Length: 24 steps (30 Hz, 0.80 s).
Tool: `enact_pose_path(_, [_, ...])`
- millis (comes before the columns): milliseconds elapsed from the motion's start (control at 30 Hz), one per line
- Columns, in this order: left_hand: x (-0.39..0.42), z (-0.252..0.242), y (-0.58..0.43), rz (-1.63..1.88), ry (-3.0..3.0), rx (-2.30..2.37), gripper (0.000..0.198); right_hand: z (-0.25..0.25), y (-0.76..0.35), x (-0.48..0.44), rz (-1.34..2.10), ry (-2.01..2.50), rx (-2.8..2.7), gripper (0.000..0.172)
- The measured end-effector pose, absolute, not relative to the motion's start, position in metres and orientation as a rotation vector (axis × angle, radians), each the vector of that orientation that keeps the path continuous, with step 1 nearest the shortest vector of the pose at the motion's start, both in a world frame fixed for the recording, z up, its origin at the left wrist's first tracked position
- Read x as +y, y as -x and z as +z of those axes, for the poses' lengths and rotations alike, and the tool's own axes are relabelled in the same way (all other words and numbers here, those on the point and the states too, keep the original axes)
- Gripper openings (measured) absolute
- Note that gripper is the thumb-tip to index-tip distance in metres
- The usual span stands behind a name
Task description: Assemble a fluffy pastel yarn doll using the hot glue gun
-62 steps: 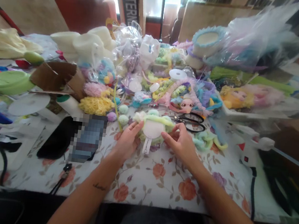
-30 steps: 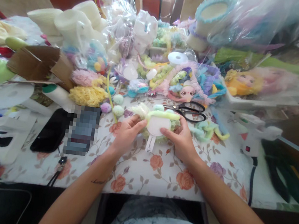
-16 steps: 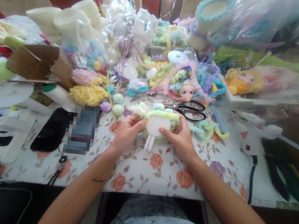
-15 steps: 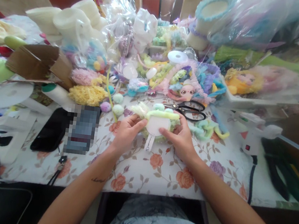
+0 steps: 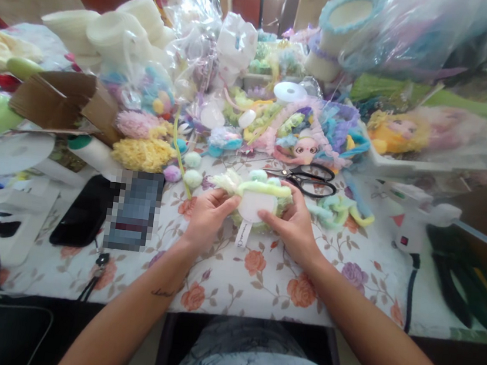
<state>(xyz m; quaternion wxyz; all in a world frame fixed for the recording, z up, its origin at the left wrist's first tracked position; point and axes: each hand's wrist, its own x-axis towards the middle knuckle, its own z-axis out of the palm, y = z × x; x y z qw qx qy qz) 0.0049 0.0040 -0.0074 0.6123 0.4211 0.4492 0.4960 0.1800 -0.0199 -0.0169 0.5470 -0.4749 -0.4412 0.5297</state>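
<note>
Both my hands hold a small round craft piece (image 5: 257, 203) just above the flowered tablecloth (image 5: 232, 276). Its white round back faces me, fluffy pale green and yellow yarn rims it, and a white paper tag hangs from its lower edge. My left hand (image 5: 206, 216) grips its left side with thumb and fingers closed on the rim. On the right side, my right hand (image 5: 294, 224) is closed on it, thumb lying across the white face. Black scissors (image 5: 310, 180) lie just behind the piece.
A white glue gun (image 5: 416, 218) with a black cord lies at the right. A black phone (image 5: 83, 216) lies at the left. Behind stand doll heads (image 5: 305, 148), yarn pompoms (image 5: 143, 152), plastic bags, a cardboard box (image 5: 64, 102) and a white ribbon spool (image 5: 290, 92).
The view has tipped downward since the earliest frame. Both hands have drawn slightly closer around the craft piece; over the last second they hardly move.
</note>
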Motion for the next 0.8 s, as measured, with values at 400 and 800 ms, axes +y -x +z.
enact_pose_path(400, [0.0096, -0.0006, -0.0043, 1.139, -0.826, 0.916, 0.031, -0.0094, -0.1806, -0.0192, 1.22, 1.211, -0.979, 0.072])
enact_pose_path(800, [0.0063, -0.0024, -0.0038, 1.167, -1.034, 1.059, 0.02, -0.0137, -0.179, -0.0219, 1.238, 1.07, -1.008, 0.073])
